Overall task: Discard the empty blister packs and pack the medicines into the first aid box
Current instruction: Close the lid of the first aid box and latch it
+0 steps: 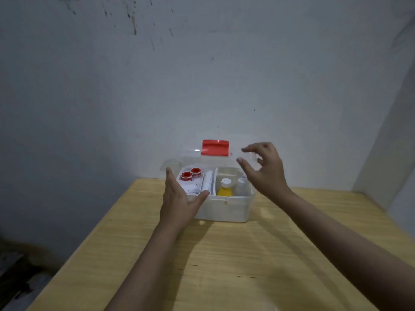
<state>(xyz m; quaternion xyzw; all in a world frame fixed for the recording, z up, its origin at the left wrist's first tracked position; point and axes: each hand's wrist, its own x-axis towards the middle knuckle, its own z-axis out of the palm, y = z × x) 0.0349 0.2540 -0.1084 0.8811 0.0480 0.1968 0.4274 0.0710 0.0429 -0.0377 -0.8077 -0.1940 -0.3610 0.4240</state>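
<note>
The translucent white first aid box [226, 209] stands open at the far end of the wooden table [224, 265]. Its clear lid with a red latch [215, 148] is tilted up behind it. Inside lie two red-and-white tape rolls [190, 174], a white tube [207, 181], a yellow bottle with a white cap [225, 189] and a small white bottle [242, 185]. My left hand [179, 203] cups the box's front left corner, thumb on the front rim. My right hand [262, 169] pinches the lid's right edge between thumb and fingers. No blister packs are in view.
A stained pale wall rises right behind the box, and a second wall closes in on the right. The table's left edge drops to a dark floor with clutter [15, 272] at the lower left.
</note>
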